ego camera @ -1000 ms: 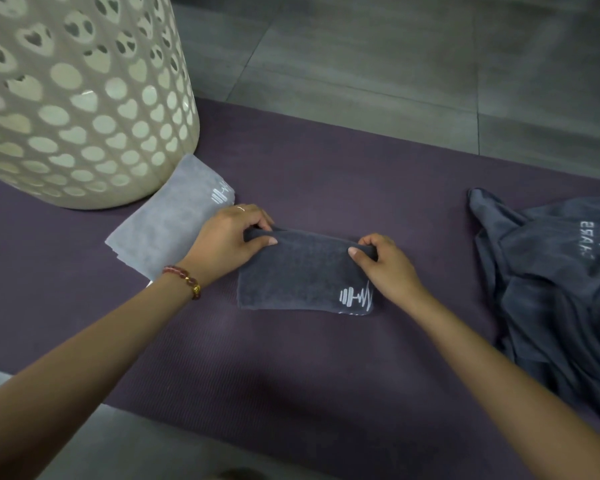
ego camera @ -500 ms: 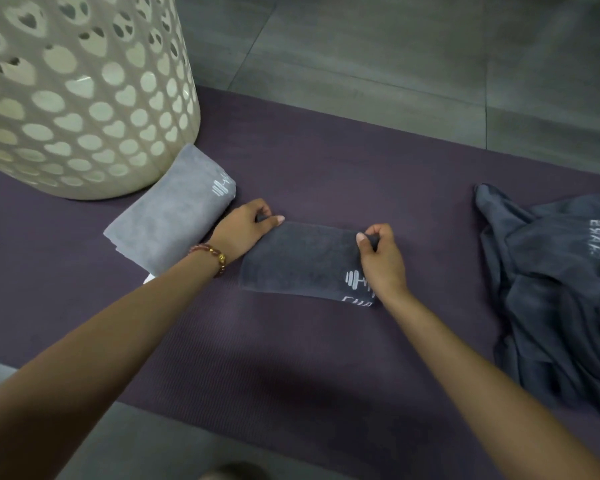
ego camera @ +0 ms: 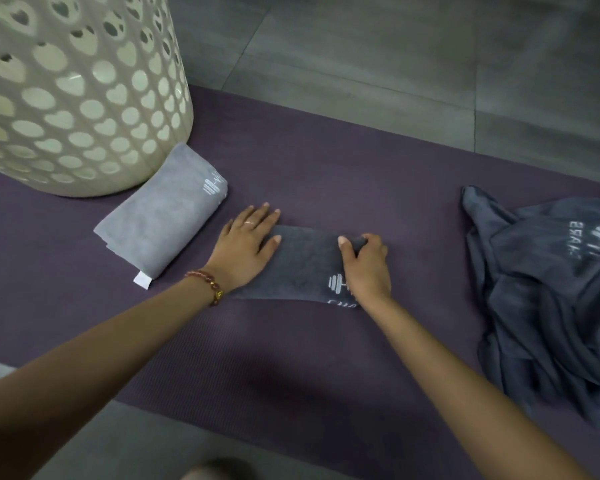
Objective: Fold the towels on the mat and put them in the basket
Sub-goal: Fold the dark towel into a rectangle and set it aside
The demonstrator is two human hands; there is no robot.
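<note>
- My left hand (ego camera: 246, 244) lies flat with its fingers straight, pressing the left end of the small dark grey folded towel (ego camera: 305, 268) mid-mat.
- My right hand (ego camera: 366, 268) pinches that towel's far right corner.
- A light grey folded towel (ego camera: 163, 223) waits just beside the cream plastic basket with heart-shaped holes (ego camera: 84, 98), not in it.
- A crumpled dark grey towel (ego camera: 551, 289) on the purple ribbed mat (ego camera: 326, 358) is unfolded, so I'd say I'm roughly halfway.
</note>
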